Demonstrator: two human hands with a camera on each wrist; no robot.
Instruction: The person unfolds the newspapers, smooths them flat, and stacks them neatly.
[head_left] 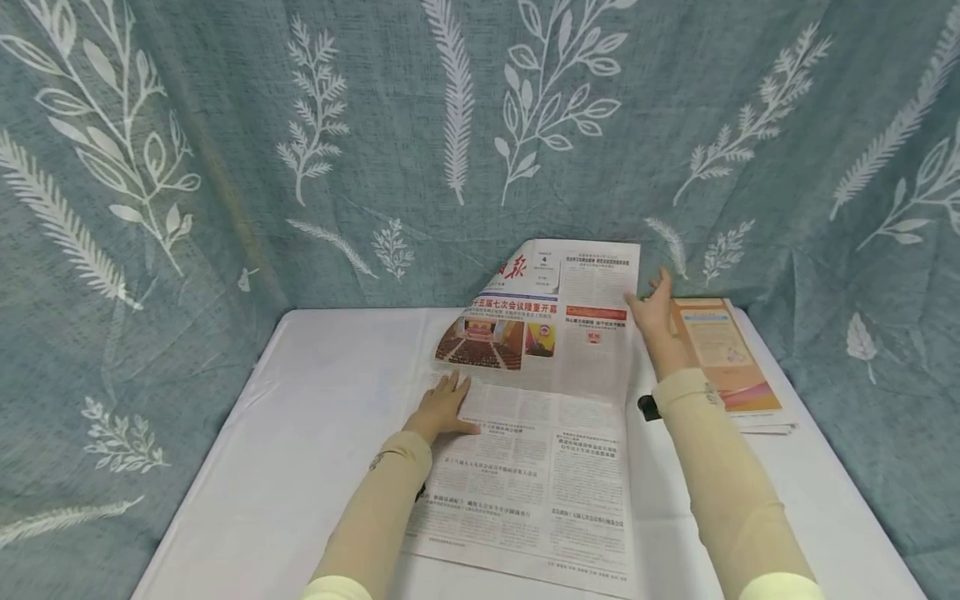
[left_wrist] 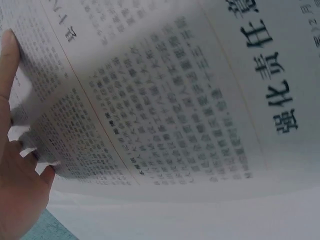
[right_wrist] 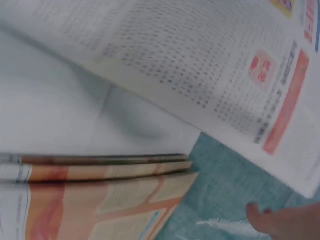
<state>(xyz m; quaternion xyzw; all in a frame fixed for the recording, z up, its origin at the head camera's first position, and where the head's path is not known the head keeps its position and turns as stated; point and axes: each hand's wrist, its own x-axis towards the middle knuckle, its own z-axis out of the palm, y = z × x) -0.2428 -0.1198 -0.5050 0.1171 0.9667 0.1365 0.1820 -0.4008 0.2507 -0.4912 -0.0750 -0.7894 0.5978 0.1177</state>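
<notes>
A large newspaper (head_left: 517,467) lies lengthwise on the white table, its upper part lifted and bowed up against the curtain with the left edge curling. My left hand (head_left: 442,408) rests on its left side, fingers spread over the print; the left wrist view shows that hand (left_wrist: 22,190) at the sheet's edge. My right hand (head_left: 654,312) is beside the raised right edge, fingers apart and nothing gripped. In the right wrist view, the fingers (right_wrist: 285,220) show a gap from the newspaper (right_wrist: 200,65).
A stack of folded orange-printed papers (head_left: 723,358) lies at the table's back right, under and beside my right forearm. Behind the white table (head_left: 300,417) hangs a grey-green curtain (head_left: 375,125) with white leaf patterns, which also closes in both sides.
</notes>
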